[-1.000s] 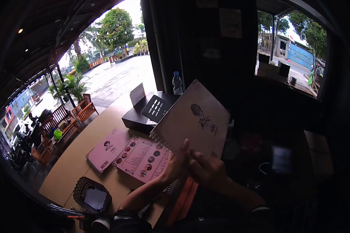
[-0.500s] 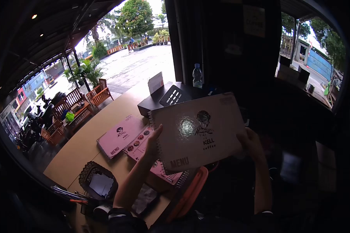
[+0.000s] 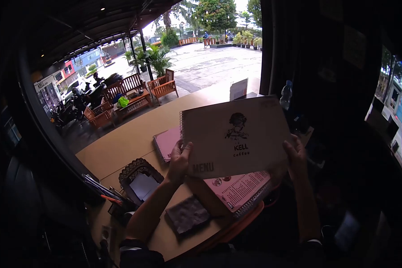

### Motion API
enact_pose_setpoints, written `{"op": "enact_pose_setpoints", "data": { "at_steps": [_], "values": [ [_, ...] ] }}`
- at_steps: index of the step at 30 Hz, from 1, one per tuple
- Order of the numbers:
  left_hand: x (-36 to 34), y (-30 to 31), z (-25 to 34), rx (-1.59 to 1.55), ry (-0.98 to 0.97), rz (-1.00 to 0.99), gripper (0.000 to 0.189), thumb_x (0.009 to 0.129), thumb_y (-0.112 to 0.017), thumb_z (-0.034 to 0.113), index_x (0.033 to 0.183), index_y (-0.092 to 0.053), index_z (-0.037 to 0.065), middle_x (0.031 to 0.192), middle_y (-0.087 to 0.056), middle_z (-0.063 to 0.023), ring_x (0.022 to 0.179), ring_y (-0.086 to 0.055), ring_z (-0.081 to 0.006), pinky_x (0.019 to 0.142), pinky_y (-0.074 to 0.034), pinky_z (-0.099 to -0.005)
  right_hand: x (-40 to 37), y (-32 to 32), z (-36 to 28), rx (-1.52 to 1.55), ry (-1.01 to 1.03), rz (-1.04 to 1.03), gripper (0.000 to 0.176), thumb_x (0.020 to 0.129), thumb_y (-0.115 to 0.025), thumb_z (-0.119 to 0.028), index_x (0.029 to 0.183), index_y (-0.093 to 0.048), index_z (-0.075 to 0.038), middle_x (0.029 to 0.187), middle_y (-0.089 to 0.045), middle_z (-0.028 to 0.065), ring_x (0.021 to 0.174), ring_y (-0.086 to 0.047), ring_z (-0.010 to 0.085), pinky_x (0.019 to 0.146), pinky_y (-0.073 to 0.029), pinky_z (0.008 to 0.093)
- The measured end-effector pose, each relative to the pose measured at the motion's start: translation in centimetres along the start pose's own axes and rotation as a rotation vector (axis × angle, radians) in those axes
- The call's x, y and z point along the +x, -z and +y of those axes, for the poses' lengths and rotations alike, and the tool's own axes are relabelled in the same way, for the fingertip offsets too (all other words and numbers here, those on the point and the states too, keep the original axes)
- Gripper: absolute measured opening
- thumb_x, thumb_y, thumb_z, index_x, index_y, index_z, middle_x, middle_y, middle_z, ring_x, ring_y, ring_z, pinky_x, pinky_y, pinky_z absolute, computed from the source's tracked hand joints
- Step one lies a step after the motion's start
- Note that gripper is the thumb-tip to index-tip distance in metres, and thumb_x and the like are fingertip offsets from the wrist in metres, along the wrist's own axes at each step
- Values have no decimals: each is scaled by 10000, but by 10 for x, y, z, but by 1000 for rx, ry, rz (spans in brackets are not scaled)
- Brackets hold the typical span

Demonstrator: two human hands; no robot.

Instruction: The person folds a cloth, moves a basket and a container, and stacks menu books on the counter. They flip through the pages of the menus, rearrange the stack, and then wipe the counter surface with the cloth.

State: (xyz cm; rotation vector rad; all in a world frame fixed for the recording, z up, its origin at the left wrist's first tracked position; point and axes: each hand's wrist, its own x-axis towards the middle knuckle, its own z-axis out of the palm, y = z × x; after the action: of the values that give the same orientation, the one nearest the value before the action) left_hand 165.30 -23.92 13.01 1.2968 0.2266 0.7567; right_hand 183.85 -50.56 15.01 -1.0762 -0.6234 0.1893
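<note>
The left hand (image 3: 179, 157) and right hand (image 3: 296, 154) hold a brown menu (image 3: 234, 136) up in the air above the near part of the tabletop (image 3: 120, 143). It is lifted clear of everything lying below. Each hand pinches one short edge. The left fingers (image 3: 183, 149) are closed over the lower corner by the spiral binding, and the right fingers curl round the opposite edge. A grip at both ends probably keeps the wide card cover flat and tilted toward the person, so the printed front reads upright.

Under it on the tabletop lies an open menu (image 3: 239, 190) with pink pages. Its near corner reaches the table's edge. A closed pink menu (image 3: 166, 142) lies just left of the raised one and is partly hidden by it. To the near left sit a dark patterned tray (image 3: 130, 168) holding paper and a folded grey cloth (image 3: 187, 215). At the far end stand a water bottle (image 3: 286, 94) and a small upright card (image 3: 238, 89).
</note>
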Motion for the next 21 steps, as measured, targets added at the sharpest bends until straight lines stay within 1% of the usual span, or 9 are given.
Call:
{"op": "enact_pose_setpoints", "data": {
  "at_steps": [6, 8, 10, 12, 14, 16, 17, 19, 21],
  "values": [
    [50, 75, 20, 64, -152, 236, 283, 966, -355, 240, 1134, -441, 29, 1030, -561, -96, 909, -587, -168, 776, -522, -319, 82, -63, 48, -124, -35, -152, 526, 855, -576, -227, 1292, -351, -42, 1226, -450, 125, 1017, -531, 174, 827, -459, 315],
    [67, 104, 15, 54, -53, 374, 277, 964, -352, 229, 1138, -440, 32, 1020, -560, -102, 909, -590, -170, 757, -530, -348, 94, -80, 76, -422, -62, -247, 564, 833, -598, -241, 1297, -354, -34, 1252, -421, 148, 1010, -533, 203, 830, -455, 317],
    [94, 138, -14, 94, -46, 492, 279, 955, -363, 233, 1132, -440, 32, 986, -566, -107, 907, -591, -184, 722, -535, -360, 102, -89, 122, -561, 53, -335, 579, 811, -617, -235, 1288, -369, -21, 1251, -414, 172, 1001, -529, 227, 826, -453, 320],
    [101, 146, -25, 148, 100, 617, 283, 948, -375, 241, 1129, -438, 32, 956, -572, -109, 892, -589, -195, 689, -528, -354, 95, -104, 132, -541, -51, -436, 584, 779, -649, -193, 1255, -387, 22, 1203, -420, 187, 993, -521, 240, 836, -451, 314],
    [110, 149, -35, 181, 132, 670, 295, 937, -397, 230, 1144, -445, 24, 910, -590, -112, 840, -591, -204, 674, -510, -340, 95, -108, 165, -464, -12, -520, 572, 773, -658, -189, 1236, -404, 27, 1177, -428, 188, 992, -529, 239, 844, -450, 311],
    [128, 166, -64, 289, 203, 749, 299, 916, -446, 180, 1146, -482, -8, 1078, -581, -133, 913, -588, -225, 820, -465, -332, 90, -112, 183, -548, 55, -571, 557, 771, -660, -206, 1229, -422, 2, 1177, -433, 190, 999, -532, 246, 847, -448, 333],
    [140, 188, -86, 349, 180, 721, 310, 897, -473, 177, 1144, -496, -9, 1119, -574, -170, 974, -583, -275, 844, -452, -353, 89, -110, 195, -612, 93, -586, 553, 769, -659, -221, 1229, -429, -19, 1178, -441, 186, 1014, -529, 264, 863, -438, 357],
    [150, 214, -107, 482, 230, 711, 364, 868, -522, 205, 1162, -483, -5, 1140, -559, -190, 1018, -561, -306, 861, -444, -367, 76, -116, 170, -618, -43, -634, 552, 765, -658, -221, 1227, -429, -24, 1194, -444, 178, 1045, -511, 272, 882, -425, 369],
    [146, 212, -109, 616, 282, 692, 427, 838, -570, 232, 1181, -470, -1, 1160, -543, -210, 1062, -539, -337, 878, -436, -382, 70, -112, 172, -637, -54, -657, 551, 765, -657, -217, 1228, -428, -24, 1200, -443, 174, 1054, -507, 270, 885, -423, 368]
  ]
}}
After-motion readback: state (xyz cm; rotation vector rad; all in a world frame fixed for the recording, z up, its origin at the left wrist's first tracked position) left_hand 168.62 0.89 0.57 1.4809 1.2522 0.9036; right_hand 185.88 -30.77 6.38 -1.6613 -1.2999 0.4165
